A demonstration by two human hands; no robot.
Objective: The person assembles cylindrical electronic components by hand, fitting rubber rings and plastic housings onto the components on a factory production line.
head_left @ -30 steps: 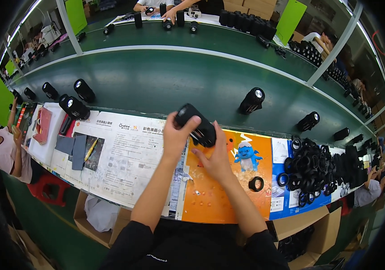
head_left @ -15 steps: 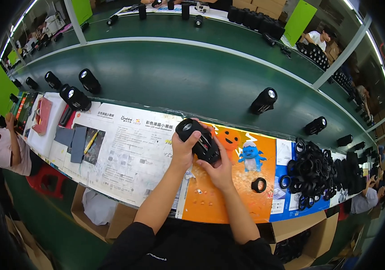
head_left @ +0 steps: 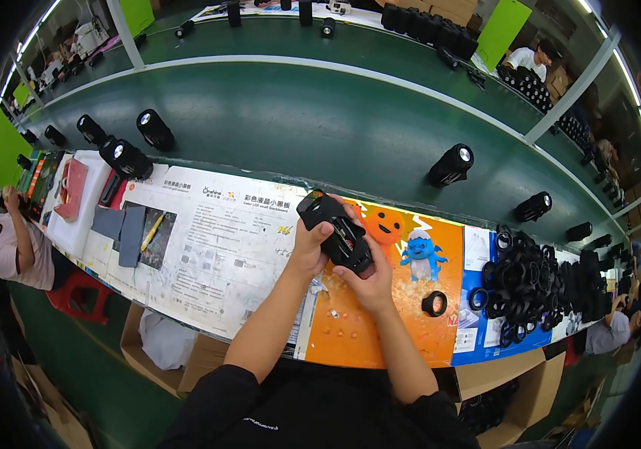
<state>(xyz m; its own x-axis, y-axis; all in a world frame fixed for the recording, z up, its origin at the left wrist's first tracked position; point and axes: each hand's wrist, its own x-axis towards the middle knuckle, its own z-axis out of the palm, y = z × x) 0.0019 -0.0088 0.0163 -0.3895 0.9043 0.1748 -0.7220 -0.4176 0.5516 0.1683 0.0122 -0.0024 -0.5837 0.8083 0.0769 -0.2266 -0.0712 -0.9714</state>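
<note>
Over the orange printed sheet [head_left: 380, 329], a black cylindrical device [head_left: 335, 233], which looks like a portable speaker, is held tilted between my two hands. My left hand [head_left: 310, 251] grips its near left side, with the thumb on top. Wrapped round the right and lower end is my right hand [head_left: 371, 280], its fingers partly hidden behind the body. An opening with small parts shows along the device's upward side; the details are too small to tell. One loose black ring [head_left: 434, 304] lies on the sheet, right of my right hand.
Black rings [head_left: 519, 288] are heaped at the right. Similar cylinders [head_left: 451, 165] stand along the green surface [head_left: 298, 127] beyond the bench, others [head_left: 127, 159] at the left. A yellow pen [head_left: 153, 227] rests on the left board. Cardboard boxes [head_left: 212, 359] sit below; a co-worker [head_left: 17, 239] is at far left.
The device has turned in my hands, so the opening on its side shows more. Both hands still hold it. The whole view has shifted slightly.
</note>
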